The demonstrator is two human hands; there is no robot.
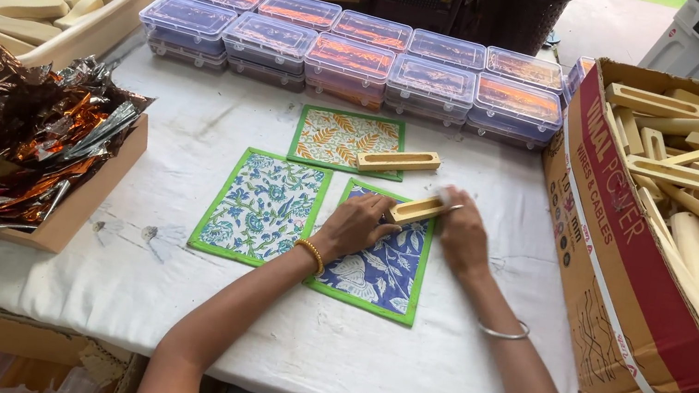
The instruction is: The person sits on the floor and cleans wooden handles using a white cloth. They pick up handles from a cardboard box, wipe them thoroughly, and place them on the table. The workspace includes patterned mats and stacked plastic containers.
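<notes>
My left hand (354, 225) holds a slotted wooden piece (416, 209) down on a dark blue floral cloth mat with a green border (380, 271). My right hand (462, 233) pinches a small white thing at the piece's right end; what it is I cannot tell. A second slotted wooden piece (398, 161) lies across the lower right corner of a yellow leaf-print mat (336, 136). A light blue floral mat (262, 206) lies flat to the left of my left hand.
A cardboard box of wooden parts (637, 270) stands at the right. Stacked clear plastic boxes (352, 61) line the back. A tray of wooden blocks (132, 8) and a box of crumpled foil wrappers (88, 193) stand at the left. White cloth (166, 289) covers the table.
</notes>
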